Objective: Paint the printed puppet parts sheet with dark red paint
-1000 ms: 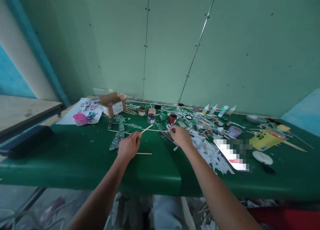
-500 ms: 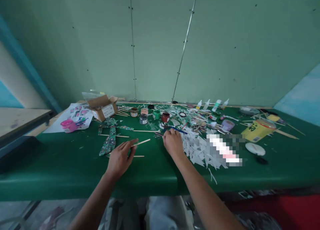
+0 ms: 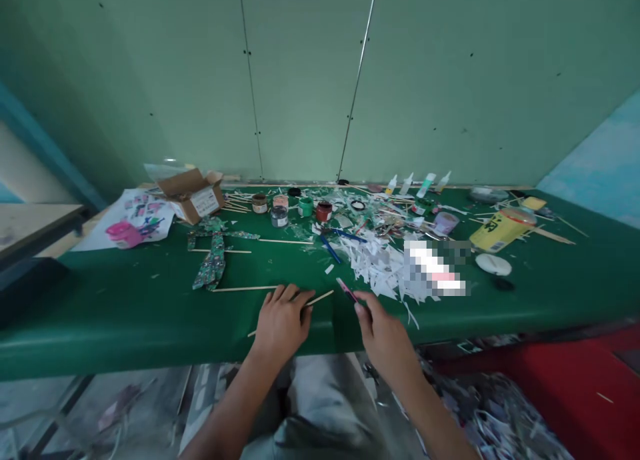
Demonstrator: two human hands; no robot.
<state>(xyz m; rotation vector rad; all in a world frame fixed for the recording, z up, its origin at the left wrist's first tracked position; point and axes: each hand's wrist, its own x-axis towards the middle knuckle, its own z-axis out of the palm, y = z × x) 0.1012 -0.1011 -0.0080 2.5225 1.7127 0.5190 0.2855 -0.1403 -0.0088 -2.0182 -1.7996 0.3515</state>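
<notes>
My left hand (image 3: 281,319) lies low over the front of the table, its fingers closed on a thin wooden stick (image 3: 321,297). The stick's pale tip sticks out to the right, past my thumb. Just right of that tip, my right hand (image 3: 384,332) grips a slim pink utility knife (image 3: 347,289) whose pale blade end points up and left. A flat figure covered in glittery pieces (image 3: 213,257) rests left of my hands, with several thin sticks laid against it. A small white paper scrap (image 3: 329,269) is just beyond the knife.
White paper scraps (image 3: 383,270) are heaped right of centre, with blue-handled tools (image 3: 330,248) beside them. Several paint jars (image 3: 324,211) line the back. A cardboard box (image 3: 193,199) and pink pot (image 3: 123,234) stand left; a yellow container (image 3: 500,230) lies right.
My right hand has picked up the pink utility knife from beside the blue tools and come nearer the table's front. My left hand has moved right and lowered with its stick.
</notes>
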